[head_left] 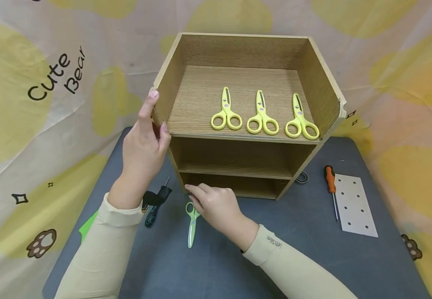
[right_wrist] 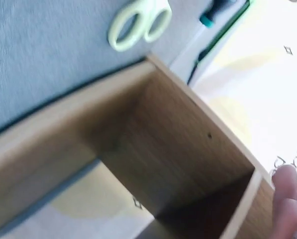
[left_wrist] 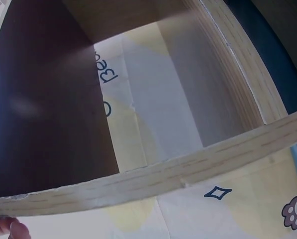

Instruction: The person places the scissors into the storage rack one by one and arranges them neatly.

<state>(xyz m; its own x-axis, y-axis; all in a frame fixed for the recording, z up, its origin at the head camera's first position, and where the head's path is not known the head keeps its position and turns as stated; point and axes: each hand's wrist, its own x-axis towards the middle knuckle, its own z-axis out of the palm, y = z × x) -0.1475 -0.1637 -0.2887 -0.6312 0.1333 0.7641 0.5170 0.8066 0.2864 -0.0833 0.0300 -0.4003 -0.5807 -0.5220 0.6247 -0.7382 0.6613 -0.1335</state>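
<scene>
A wooden shelf unit (head_left: 238, 138) stands on the table with its front tilted up toward me. My left hand (head_left: 143, 145) grips the edge of its upper left side, thumb by the top shelf board; fingertips (left_wrist: 19, 230) peek out under that wooden edge in the left wrist view. At the unit's lower left corner, my right hand (head_left: 216, 205) reaches with loosely bent fingers, their tips at the side board's edge. Pale green scissors (head_left: 191, 228) lie just below it. Three yellow scissors (head_left: 262, 116) rest in a row in the top compartment.
An orange-handled screwdriver (head_left: 330, 180) lies beside a white perforated sheet (head_left: 356, 205) at the right. Next to my left wrist is a dark-handled tool (head_left: 152, 216). Something green (head_left: 87, 226) shows past the left sleeve, and a dark ring-shaped item (head_left: 303, 177) by the unit's right side.
</scene>
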